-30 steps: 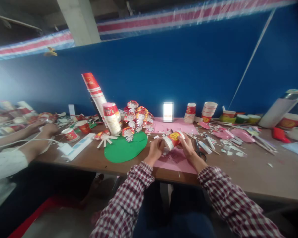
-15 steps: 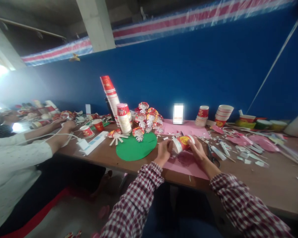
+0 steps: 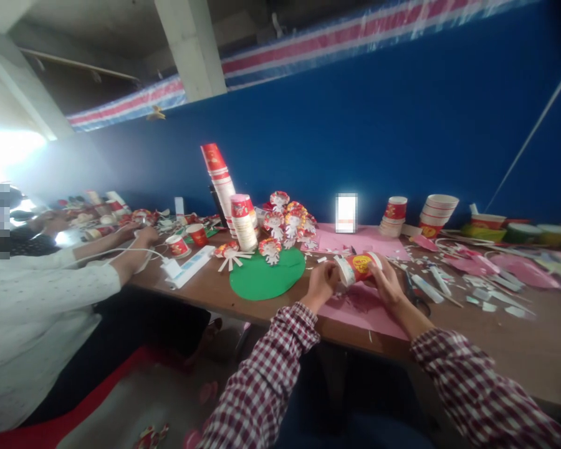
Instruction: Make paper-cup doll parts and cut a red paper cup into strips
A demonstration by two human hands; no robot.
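A red and white paper cup [image 3: 361,267] with a yellow print lies sideways between my hands, above the pink paper [image 3: 364,313] at the table's front edge. My right hand [image 3: 387,284] is wrapped round its red end. At its white rim, my left hand [image 3: 323,280] has its fingers closed on the edge. To the left, a green paper shape [image 3: 267,277] lies flat, with cut and curled cup flowers [image 3: 287,221] along its back edge. Dark scissors [image 3: 418,299] rest just right of my right hand.
Stacked cups [image 3: 222,187] stand at the back left, more cups [image 3: 437,215] at the back right. White and pink scraps [image 3: 490,293] litter the right side. A power strip [image 3: 191,267] lies left, near another person's arms [image 3: 131,255]. A bright phone [image 3: 346,213] stands at the back.
The view has turned slightly left, so everything sits further right. My hands hold the cup in nearly the same way as before.
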